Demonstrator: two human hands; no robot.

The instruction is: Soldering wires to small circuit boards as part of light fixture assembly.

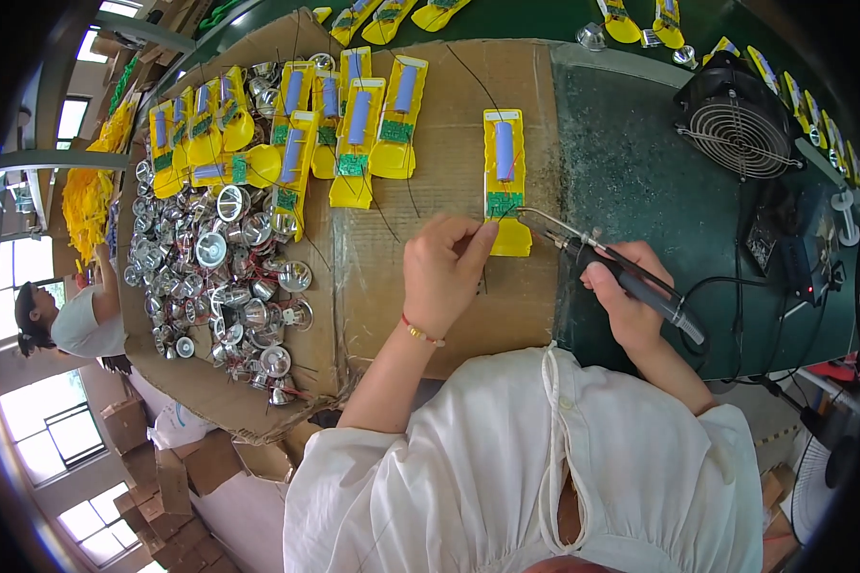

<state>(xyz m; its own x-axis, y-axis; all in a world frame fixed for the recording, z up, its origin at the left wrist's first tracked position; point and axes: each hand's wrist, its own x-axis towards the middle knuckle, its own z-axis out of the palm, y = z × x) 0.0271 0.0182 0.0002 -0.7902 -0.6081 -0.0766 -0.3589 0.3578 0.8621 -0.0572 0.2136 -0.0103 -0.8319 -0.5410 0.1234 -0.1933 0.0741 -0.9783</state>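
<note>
I can't see what the left hand (438,272) has at its fingertips; thumb and index cover it, plus a bit of the worked shell's (512,239) left edge. Iron (655,302) tip is at the board (502,202), but I can't confirm contact. Joints too small to read. Right hand (635,320) hides part of the iron's grip. Reflectors (211,250) overlap, so I can't count the lower ones. Top edge crops at least 2 far shells (440,13). Dark lens rim cuts the white fan (814,482). Co-worker (88,318) at left: hand too small to make out.
</note>
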